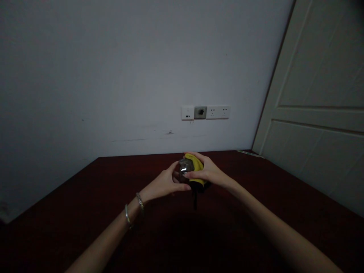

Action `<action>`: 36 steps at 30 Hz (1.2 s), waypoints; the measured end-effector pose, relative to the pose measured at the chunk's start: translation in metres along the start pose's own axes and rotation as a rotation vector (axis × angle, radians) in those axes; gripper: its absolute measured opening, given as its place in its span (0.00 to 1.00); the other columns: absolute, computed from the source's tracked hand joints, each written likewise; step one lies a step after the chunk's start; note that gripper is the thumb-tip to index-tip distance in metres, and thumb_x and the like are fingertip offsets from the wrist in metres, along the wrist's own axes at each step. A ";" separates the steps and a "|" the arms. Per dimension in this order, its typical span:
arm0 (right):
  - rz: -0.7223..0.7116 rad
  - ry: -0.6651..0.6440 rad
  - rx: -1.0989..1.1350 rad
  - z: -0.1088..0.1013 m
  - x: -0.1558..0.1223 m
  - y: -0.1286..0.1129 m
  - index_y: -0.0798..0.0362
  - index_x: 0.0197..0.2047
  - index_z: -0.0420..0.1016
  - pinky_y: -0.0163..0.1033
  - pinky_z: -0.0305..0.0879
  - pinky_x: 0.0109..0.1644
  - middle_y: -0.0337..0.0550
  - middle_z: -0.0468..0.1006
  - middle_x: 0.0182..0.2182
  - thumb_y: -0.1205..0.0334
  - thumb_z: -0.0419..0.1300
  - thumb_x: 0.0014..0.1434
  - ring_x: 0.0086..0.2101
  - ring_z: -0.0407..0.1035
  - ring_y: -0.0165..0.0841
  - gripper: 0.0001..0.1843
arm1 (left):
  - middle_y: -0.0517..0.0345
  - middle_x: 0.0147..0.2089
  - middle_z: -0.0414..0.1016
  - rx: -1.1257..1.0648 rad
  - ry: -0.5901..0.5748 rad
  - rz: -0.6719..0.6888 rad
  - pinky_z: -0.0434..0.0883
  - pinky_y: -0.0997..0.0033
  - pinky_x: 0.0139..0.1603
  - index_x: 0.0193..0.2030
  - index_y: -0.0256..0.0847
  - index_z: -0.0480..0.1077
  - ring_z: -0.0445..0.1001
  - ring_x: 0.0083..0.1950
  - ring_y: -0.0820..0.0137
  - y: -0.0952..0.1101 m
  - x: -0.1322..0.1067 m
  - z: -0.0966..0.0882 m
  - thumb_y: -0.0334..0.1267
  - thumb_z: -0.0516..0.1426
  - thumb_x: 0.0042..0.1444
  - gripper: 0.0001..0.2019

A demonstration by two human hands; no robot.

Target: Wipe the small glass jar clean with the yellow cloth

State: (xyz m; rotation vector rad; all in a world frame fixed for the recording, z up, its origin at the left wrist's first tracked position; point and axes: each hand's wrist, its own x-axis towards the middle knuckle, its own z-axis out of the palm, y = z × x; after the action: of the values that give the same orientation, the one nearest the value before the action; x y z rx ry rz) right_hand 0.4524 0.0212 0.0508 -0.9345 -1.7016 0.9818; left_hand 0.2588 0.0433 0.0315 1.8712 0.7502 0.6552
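Observation:
Both my hands meet over a dark red table (71, 216), near its far edge. My right hand (207, 172) is wrapped over a yellow and black tape measure (196, 167), holding it from the right. The fingers of my left hand (166, 184) are closed on its shiny metal face (183, 167) from the left. A short black strap (195, 197) hangs below the tape measure. My left wrist wears two thin bracelets (133, 208).
A pale wall stands behind the table, with a row of white sockets and a grey switch (205, 112). A white panelled door (318, 113) rises at the right, close to the table's right edge. The room is dim.

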 end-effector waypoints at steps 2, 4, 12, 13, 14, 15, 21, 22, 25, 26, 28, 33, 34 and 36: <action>0.013 -0.020 0.017 -0.001 0.000 -0.001 0.55 0.57 0.63 0.50 0.66 0.53 0.50 0.72 0.50 0.60 0.71 0.39 0.46 0.70 0.41 0.41 | 0.48 0.40 0.73 0.018 0.031 -0.018 0.69 0.74 0.20 0.62 0.40 0.51 0.73 0.30 0.67 -0.003 0.002 0.005 0.43 0.67 0.42 0.42; 0.015 -0.030 0.023 -0.002 0.000 -0.002 0.55 0.57 0.63 0.50 0.66 0.52 0.50 0.72 0.50 0.60 0.71 0.38 0.46 0.70 0.41 0.41 | 0.47 0.41 0.73 0.005 0.061 -0.024 0.70 0.73 0.21 0.60 0.39 0.53 0.73 0.29 0.67 -0.004 0.002 0.009 0.43 0.68 0.41 0.41; -0.040 -0.052 -0.058 -0.001 -0.003 -0.004 0.52 0.58 0.59 0.50 0.66 0.54 0.50 0.69 0.52 0.60 0.69 0.42 0.48 0.69 0.41 0.41 | 0.46 0.50 0.72 -0.117 0.124 0.142 0.74 0.56 0.47 0.52 0.38 0.59 0.75 0.48 0.59 0.001 0.002 0.013 0.36 0.69 0.39 0.34; -0.055 -0.060 -0.070 0.000 -0.004 -0.005 0.52 0.59 0.58 0.51 0.66 0.54 0.51 0.68 0.53 0.60 0.69 0.43 0.49 0.68 0.41 0.42 | 0.46 0.50 0.72 -0.118 0.126 0.160 0.73 0.56 0.48 0.52 0.38 0.59 0.75 0.48 0.59 0.001 0.002 0.013 0.36 0.69 0.39 0.34; -0.067 -0.069 -0.079 0.000 -0.005 -0.006 0.51 0.60 0.56 0.51 0.66 0.55 0.51 0.67 0.54 0.59 0.69 0.43 0.50 0.68 0.41 0.42 | 0.46 0.51 0.72 -0.121 0.129 0.178 0.73 0.55 0.49 0.53 0.39 0.59 0.75 0.49 0.59 0.001 0.002 0.013 0.36 0.69 0.39 0.34; -0.077 -0.079 -0.082 0.001 -0.006 -0.007 0.50 0.61 0.55 0.51 0.66 0.54 0.52 0.67 0.54 0.59 0.68 0.44 0.50 0.68 0.41 0.43 | 0.46 0.51 0.71 -0.126 0.133 0.194 0.73 0.55 0.49 0.53 0.39 0.59 0.75 0.49 0.58 0.000 0.001 0.013 0.36 0.69 0.39 0.34; -0.340 0.011 -0.226 0.006 -0.010 -0.013 0.48 0.61 0.58 0.56 0.59 0.59 0.51 0.66 0.57 0.56 0.64 0.52 0.55 0.63 0.43 0.35 | 0.47 0.49 0.73 -0.093 0.197 0.283 0.73 0.58 0.47 0.54 0.40 0.59 0.75 0.48 0.59 -0.001 -0.002 0.012 0.37 0.69 0.39 0.35; -0.408 0.034 -0.257 0.007 -0.011 -0.013 0.47 0.60 0.60 0.56 0.57 0.61 0.50 0.65 0.57 0.57 0.62 0.54 0.56 0.62 0.42 0.31 | 0.47 0.50 0.73 -0.069 0.209 0.290 0.73 0.59 0.46 0.54 0.41 0.59 0.75 0.48 0.59 0.000 -0.002 0.012 0.37 0.69 0.39 0.35; -0.565 0.052 -0.323 0.008 -0.013 -0.015 0.46 0.58 0.64 0.56 0.52 0.64 0.46 0.66 0.59 0.59 0.56 0.60 0.60 0.56 0.39 0.22 | 0.47 0.49 0.73 -0.021 0.229 0.301 0.74 0.59 0.44 0.55 0.41 0.59 0.75 0.47 0.58 -0.001 -0.002 0.012 0.38 0.68 0.40 0.35; -0.602 0.041 -0.351 0.009 -0.014 -0.016 0.46 0.57 0.66 0.56 0.52 0.64 0.46 0.67 0.58 0.60 0.56 0.60 0.61 0.55 0.39 0.21 | 0.47 0.49 0.73 -0.015 0.233 0.307 0.75 0.60 0.43 0.55 0.41 0.59 0.75 0.47 0.58 -0.001 -0.001 0.012 0.38 0.68 0.40 0.35; -0.668 0.010 -0.405 0.010 -0.015 -0.018 0.47 0.54 0.69 0.56 0.53 0.64 0.45 0.69 0.56 0.62 0.57 0.60 0.62 0.53 0.39 0.18 | 0.48 0.48 0.74 -0.004 0.249 0.317 0.75 0.62 0.41 0.55 0.40 0.59 0.75 0.46 0.59 -0.003 0.000 0.012 0.38 0.67 0.40 0.35; -0.681 0.042 -0.314 0.011 -0.011 -0.018 0.46 0.46 0.76 0.55 0.59 0.62 0.42 0.77 0.48 0.63 0.55 0.62 0.56 0.65 0.37 0.11 | 0.48 0.50 0.72 0.117 0.248 0.318 0.75 0.64 0.38 0.58 0.40 0.57 0.76 0.43 0.61 -0.003 -0.003 0.013 0.41 0.68 0.39 0.39; -0.644 0.069 -0.265 0.010 -0.009 -0.017 0.46 0.44 0.77 0.55 0.60 0.61 0.42 0.78 0.47 0.63 0.55 0.62 0.54 0.67 0.36 0.11 | 0.48 0.50 0.72 0.132 0.237 0.314 0.75 0.64 0.38 0.59 0.40 0.57 0.76 0.43 0.61 -0.002 -0.004 0.014 0.41 0.68 0.39 0.40; -0.552 0.109 -0.173 0.008 -0.007 -0.015 0.47 0.42 0.78 0.53 0.63 0.59 0.42 0.79 0.45 0.61 0.55 0.62 0.51 0.70 0.36 0.10 | 0.49 0.47 0.73 0.142 0.221 0.299 0.75 0.64 0.36 0.59 0.40 0.56 0.76 0.41 0.61 0.000 -0.006 0.016 0.42 0.68 0.38 0.41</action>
State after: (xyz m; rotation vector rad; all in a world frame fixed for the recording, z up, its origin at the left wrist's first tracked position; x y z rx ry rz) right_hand 0.4446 0.0078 0.0606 -0.5584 -1.8290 0.4167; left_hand 0.2664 0.0294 0.0248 2.0854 0.6754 1.0351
